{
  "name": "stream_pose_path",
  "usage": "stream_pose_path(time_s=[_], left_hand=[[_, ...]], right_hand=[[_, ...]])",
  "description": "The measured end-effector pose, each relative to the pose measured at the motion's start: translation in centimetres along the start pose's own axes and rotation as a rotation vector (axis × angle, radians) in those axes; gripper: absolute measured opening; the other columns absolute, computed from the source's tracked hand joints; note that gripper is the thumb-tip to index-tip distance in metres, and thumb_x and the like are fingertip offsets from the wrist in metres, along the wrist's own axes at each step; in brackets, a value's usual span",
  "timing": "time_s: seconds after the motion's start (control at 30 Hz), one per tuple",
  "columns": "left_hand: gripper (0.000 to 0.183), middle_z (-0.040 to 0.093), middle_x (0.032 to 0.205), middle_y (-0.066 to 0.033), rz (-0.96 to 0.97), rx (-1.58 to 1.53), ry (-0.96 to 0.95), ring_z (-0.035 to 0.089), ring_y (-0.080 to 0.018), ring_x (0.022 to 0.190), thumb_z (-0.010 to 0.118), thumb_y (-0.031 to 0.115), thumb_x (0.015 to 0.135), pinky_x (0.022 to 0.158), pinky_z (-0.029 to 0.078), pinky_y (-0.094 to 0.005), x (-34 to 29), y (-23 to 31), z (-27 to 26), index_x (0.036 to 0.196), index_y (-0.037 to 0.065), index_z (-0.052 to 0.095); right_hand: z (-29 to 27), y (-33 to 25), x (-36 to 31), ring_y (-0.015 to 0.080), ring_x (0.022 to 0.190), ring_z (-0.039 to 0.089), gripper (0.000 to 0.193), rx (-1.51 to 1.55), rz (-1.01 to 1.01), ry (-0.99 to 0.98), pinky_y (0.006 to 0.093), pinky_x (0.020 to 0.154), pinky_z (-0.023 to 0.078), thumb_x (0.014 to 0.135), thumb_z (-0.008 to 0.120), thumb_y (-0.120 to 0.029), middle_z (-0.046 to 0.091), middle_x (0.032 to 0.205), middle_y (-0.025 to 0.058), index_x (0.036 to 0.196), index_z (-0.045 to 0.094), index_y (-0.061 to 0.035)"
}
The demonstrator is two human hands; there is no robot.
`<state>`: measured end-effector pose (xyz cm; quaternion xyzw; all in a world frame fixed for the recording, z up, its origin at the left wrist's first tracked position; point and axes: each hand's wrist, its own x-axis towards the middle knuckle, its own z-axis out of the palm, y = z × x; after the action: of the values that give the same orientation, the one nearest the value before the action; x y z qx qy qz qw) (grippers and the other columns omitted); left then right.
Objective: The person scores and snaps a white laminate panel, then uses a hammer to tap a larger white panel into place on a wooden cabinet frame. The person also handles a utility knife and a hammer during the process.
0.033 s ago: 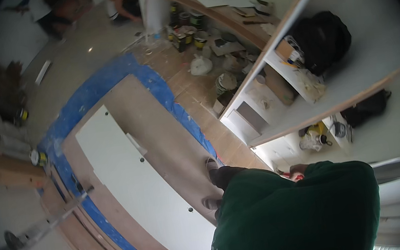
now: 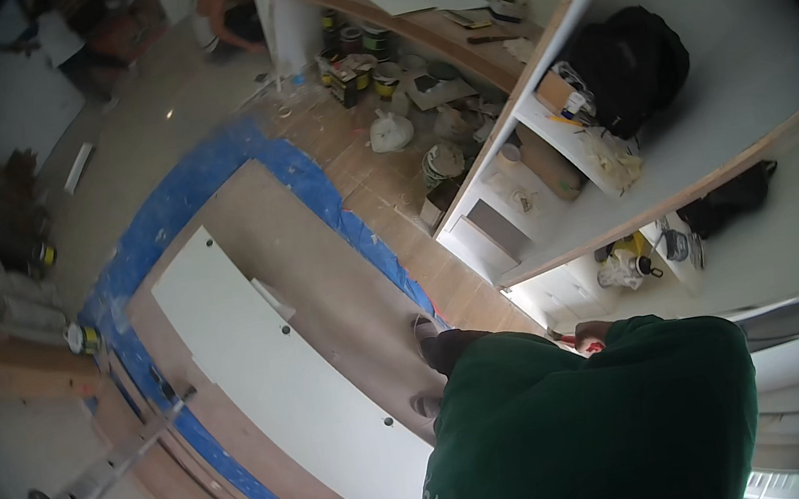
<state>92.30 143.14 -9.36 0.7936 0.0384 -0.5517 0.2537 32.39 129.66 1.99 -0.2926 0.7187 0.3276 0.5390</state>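
My right hand [image 2: 589,333] shows only in part past the edge of my green shirt. Its fingers look closed round a small red-and-white thing [image 2: 594,347] too hidden to name. My left hand is out of sight. Before my feet lies a long white panel [image 2: 281,381] with several dark round knobs or holes along one edge. It rests on a larger brown board [image 2: 301,232]. Neither hand touches the panel. A small white scrap [image 2: 270,297] sticks out beside its right edge.
Blue sheeting [image 2: 163,215] surrounds the brown board. A metal bar [image 2: 112,479] juts in at left. White shelving [image 2: 551,250] holding a black bag [image 2: 633,67] stands at right. Cans and a white sack [image 2: 391,131] crowd beneath a workbench [image 2: 397,2]. Two people are at the far left.
The view has shifted slightly, so the far bench and shelves sit a little further left. My right hand and the white panel stay as they were.
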Motion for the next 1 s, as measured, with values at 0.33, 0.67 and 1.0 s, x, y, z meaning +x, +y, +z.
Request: stream_pose_path(time_s=[0.33,0.67,1.0], left_hand=[[0.056,0.053,0.141,-0.0207,0.286,0.146,-0.069,0.048,-0.0362,0.132,0.048,0.039,0.099,0.107,0.034,-0.0542,0.8,26.7,6.6,0.144,0.006,0.040],[0.056,0.058,0.133,-0.0223,0.180,0.560,-0.327,0.053,-0.0369,0.128,0.046,0.036,0.100,0.106,0.037,-0.0528,10.4,40.6,13.7,0.147,0.008,0.037],[0.058,0.056,0.137,-0.0224,0.206,0.858,-0.328,0.049,-0.0370,0.132,0.042,0.036,0.100,0.108,0.035,-0.0524,14.2,60.0,17.4,0.151,0.010,0.031]], right_hand=[[-2.6,-5.5,-1.0,0.0343,0.080,0.070,0.033,0.308,-0.129,0.470,0.0460,0.070,0.054,0.078,0.063,-0.009,0.071,0.090,0.0183,0.110,0.063,-0.0007],[-6.2,-13.9,-1.4,0.0342,0.069,0.071,0.032,0.617,0.008,0.448,0.0431,0.060,0.059,0.080,0.061,-0.018,0.070,0.080,0.0224,0.101,0.066,0.0063],[-9.1,-23.0,-2.2,0.0208,0.053,0.063,0.018,1.384,0.051,0.173,0.0350,0.045,0.054,0.078,0.064,-0.005,0.063,0.065,0.0147,0.088,0.065,0.0099]])
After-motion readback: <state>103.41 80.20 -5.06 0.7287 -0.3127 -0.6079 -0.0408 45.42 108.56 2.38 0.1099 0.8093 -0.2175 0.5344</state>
